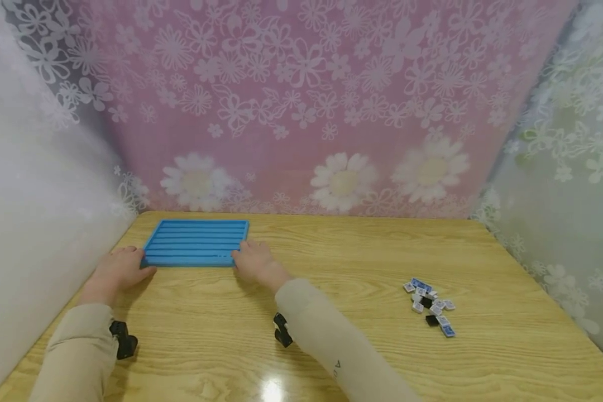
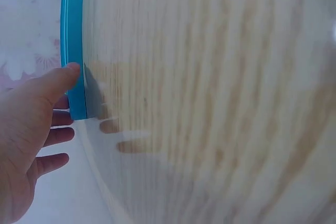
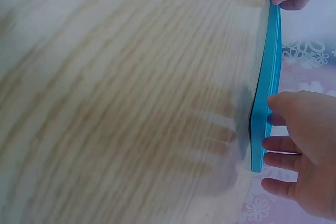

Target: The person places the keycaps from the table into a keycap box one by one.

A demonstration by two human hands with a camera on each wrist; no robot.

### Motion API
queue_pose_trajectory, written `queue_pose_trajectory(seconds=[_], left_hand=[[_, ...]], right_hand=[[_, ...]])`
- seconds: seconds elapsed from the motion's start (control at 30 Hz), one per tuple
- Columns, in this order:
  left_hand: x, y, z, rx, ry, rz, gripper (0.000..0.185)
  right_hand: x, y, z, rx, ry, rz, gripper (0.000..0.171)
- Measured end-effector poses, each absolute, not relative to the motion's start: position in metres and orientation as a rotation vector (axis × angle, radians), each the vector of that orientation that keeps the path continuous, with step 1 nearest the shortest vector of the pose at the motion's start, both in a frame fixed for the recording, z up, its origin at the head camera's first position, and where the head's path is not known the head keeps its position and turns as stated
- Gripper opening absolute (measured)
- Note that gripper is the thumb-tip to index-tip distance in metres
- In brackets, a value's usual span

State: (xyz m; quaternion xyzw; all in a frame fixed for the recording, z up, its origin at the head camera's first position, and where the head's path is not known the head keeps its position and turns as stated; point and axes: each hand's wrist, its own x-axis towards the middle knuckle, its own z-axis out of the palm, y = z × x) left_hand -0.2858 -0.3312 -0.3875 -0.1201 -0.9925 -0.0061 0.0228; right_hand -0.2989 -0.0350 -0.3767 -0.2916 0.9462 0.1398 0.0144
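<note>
A blue ridged tray (image 1: 188,261) lies at the back left of the wooden table, its long ridges running left to right. My left hand (image 1: 119,268) grips its front left corner; in the left wrist view the thumb (image 2: 72,70) presses the front wall and the other fingers reach behind the corner. At the front right corner, my right hand (image 1: 255,262) holds the tray the same way, with its thumb (image 3: 275,100) on the front wall. Both hands appear in the right wrist view, one at each end of the tray.
Small white, blue and black tiles (image 1: 437,306) lie in a loose pile at the right of the table (image 1: 341,268). A pink flowered curtain (image 1: 301,111) hangs behind the table, and pale coverings (image 1: 40,167) flank it. Each wrist carries a black device (image 1: 124,339).
</note>
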Motion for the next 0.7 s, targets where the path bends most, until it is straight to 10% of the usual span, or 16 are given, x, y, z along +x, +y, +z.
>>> queue_pose_trajectory(seconds=[0.7], left_hand=[[-0.2867, -0.3264, -0.3847, -0.42, -3.07, -0.035, 0.026]], right_hand=[[-0.3053, -0.04, -0.3803, -0.82, 2.938, 0.4, 0.035]])
